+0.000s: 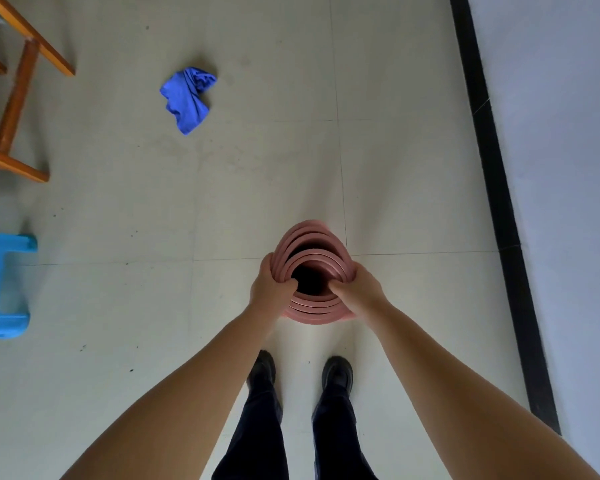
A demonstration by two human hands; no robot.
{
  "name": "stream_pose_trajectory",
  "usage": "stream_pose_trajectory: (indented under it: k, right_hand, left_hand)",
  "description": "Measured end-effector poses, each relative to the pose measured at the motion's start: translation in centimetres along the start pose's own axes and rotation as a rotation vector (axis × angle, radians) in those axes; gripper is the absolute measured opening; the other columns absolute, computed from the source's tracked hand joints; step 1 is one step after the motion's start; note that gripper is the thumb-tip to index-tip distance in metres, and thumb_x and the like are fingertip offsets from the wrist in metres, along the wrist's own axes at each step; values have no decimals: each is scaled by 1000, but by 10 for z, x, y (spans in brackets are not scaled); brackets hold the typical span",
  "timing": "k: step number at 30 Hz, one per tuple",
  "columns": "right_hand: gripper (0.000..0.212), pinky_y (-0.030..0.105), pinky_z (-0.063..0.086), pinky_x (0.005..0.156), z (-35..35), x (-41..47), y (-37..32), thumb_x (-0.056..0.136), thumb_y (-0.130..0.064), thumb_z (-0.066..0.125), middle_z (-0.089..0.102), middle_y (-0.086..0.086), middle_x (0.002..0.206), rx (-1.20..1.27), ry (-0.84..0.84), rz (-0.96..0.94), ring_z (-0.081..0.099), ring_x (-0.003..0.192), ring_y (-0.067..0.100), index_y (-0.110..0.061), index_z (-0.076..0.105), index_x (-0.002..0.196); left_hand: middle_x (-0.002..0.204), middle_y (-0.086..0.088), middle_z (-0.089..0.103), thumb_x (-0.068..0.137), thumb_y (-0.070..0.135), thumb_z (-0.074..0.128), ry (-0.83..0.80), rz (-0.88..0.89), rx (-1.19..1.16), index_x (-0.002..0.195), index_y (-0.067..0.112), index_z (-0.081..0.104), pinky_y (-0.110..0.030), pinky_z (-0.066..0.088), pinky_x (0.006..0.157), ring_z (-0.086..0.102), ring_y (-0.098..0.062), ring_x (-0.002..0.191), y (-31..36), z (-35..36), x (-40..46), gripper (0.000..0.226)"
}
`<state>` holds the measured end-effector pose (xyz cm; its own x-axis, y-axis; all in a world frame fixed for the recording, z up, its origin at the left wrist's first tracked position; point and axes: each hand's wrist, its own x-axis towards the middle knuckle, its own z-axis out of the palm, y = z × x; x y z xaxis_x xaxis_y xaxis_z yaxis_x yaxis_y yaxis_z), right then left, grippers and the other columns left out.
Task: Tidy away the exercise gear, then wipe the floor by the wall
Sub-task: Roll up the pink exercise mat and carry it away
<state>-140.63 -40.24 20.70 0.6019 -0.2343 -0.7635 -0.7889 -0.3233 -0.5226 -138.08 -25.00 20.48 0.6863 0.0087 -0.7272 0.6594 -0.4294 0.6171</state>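
Observation:
A pink exercise mat (313,244), rolled into a loose coil, stands on end in front of my feet; I look down into its dark hollow core. My left hand (272,285) grips the roll's left rim, fingers hooked into the opening. On the opposite rim my right hand (355,287) holds the same way. A crumpled blue cloth (187,97) lies on the pale tiled floor (257,168), far off to the upper left of the mat.
A white wall (561,168) with a black skirting strip (492,168) runs down the right side. Wooden furniture legs (14,98) stand at the upper left. A blue plastic stool (0,285) sits at the left edge. My two dark shoes (298,372) are below the mat.

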Motion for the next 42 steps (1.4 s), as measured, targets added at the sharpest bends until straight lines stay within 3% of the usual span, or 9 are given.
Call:
stream_pose_trajectory:
  k: [6,11,16,19,21,25,30,37,42]
  right_hand:
    - [38,17,44,56,-28,-73,-4,83,-22,59,65,0,101,2,12,-63,61,83,14,-20,53,120]
    - [32,30,57,55,-55,-143,1,85,-21,58,63,2,98,106,36,-28,65,77,18,-20,50,116]
    - [29,28,57,51,-57,-208,26,86,-19,57,63,3,93,297,142,48,66,72,20,-18,50,114]
    - [36,22,48,62,-41,-245,54,85,-23,57,61,2,100,376,292,110,59,81,17,-17,52,120]
    - [41,26,44,73,-25,-269,76,85,-26,59,61,2,102,433,375,147,57,89,20,-16,52,123]
    - [41,27,42,79,5,-330,127,85,-26,60,60,1,100,624,519,222,56,92,20,-15,53,124]
    - [28,29,56,64,42,-425,207,87,-22,57,61,1,97,950,715,330,64,79,21,-17,53,114]
    - [21,35,60,60,111,-558,332,85,-19,57,65,4,96,1302,930,426,68,78,21,-18,53,106]
    - [21,44,60,65,167,-652,432,84,-14,58,68,5,88,1467,1039,516,68,76,23,-21,56,103]
  left_hand:
    - [119,-7,56,80,1,54,-80,66,59,139,23,35,-47,49,95,57,-29,106,26,-18,-68,65]
    - [109,-2,56,81,-1,53,-148,127,70,133,24,38,-46,50,94,58,-28,103,48,-17,-132,59]
    - [115,-5,57,86,5,51,-302,221,201,134,28,37,-28,51,68,58,-25,102,46,-11,-168,55]
    - [116,-2,58,87,9,52,-448,277,321,133,32,37,-23,49,59,60,-21,100,43,-5,-187,53]
    - [115,-1,57,86,9,52,-536,321,414,132,33,37,-24,49,59,59,-20,100,39,1,-202,53]
    - [104,1,59,81,5,53,-696,425,634,123,33,42,-29,50,66,58,-24,101,22,31,-247,52]
    - [111,0,59,81,5,55,-922,574,888,132,26,40,-37,47,91,57,-24,106,-27,89,-327,57]
    - [105,4,59,82,10,52,-1169,579,1125,114,44,37,-41,58,75,59,-21,98,-147,156,-468,49]
    - [102,5,60,81,13,51,-1311,580,1270,115,44,38,-45,57,80,62,-21,95,-258,194,-574,48]
